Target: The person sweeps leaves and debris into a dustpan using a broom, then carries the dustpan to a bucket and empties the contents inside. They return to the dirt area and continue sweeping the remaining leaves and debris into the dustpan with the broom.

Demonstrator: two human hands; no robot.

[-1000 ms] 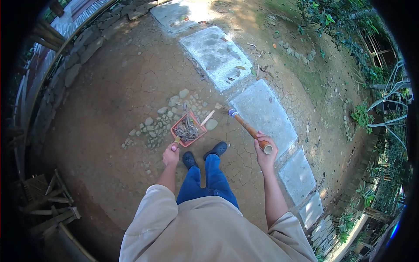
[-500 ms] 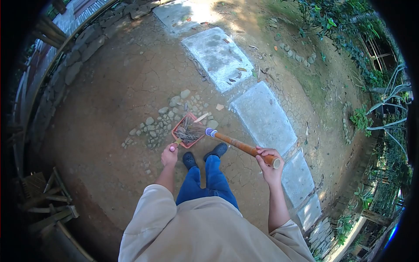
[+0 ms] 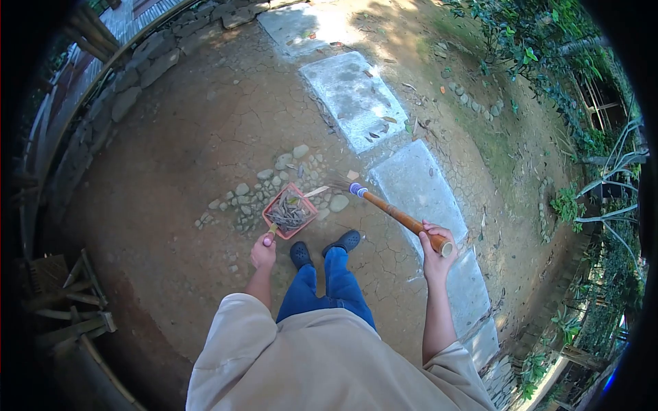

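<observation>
Left fingers (image 3: 258,248) clasp dustpan (image 3: 277,199) | right fingers (image 3: 437,229) clasp broom (image 3: 395,212) | slab (image 3: 419,181) edge below | broad soil (image 3: 164,171)

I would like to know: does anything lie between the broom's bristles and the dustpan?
Yes. A pale strip lies between the bristles and the dustpan, by its upper-right edge in the picture. Whether it touches the rim, I cannot tell. Some stones lie close by.

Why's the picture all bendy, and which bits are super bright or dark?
Head view: probably a wide lens, bending the edges and leaving black corners; same view: sunlight washes out part of the farthest slab, the dustpan sits in softer shade, and the wooden frame at lower left is dim.
</observation>
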